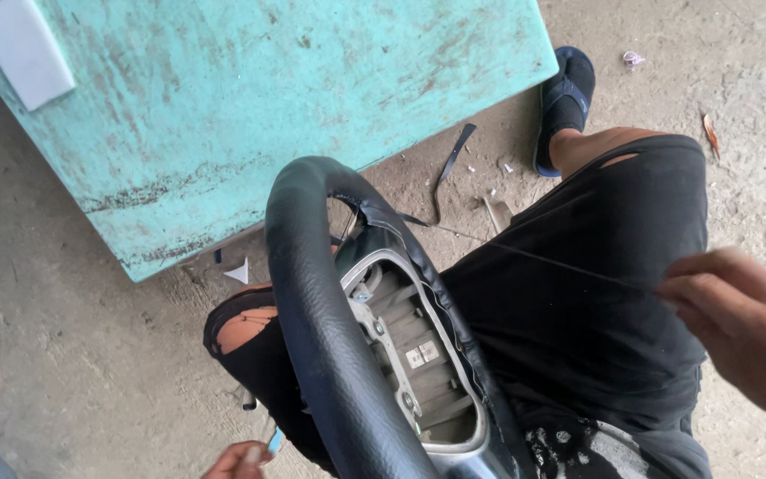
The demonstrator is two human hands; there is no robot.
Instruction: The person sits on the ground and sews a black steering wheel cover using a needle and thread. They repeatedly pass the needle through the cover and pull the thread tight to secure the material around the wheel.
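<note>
Your right hand [742, 324] pinches a thin thread [560, 259], pulled tight from the steering wheel [330, 337] resting on your lap. Your left hand [239, 459], near the bottom edge, pinches something small and light blue. A worn teal counter [241, 98] stands far left.

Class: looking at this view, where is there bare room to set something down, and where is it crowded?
Free: most of the turquoise table right of the white block; bare floor left of the steering wheel. Crowded: the lap, where the right hand pulls thread; scraps litter the floor beside the sandal.
</note>
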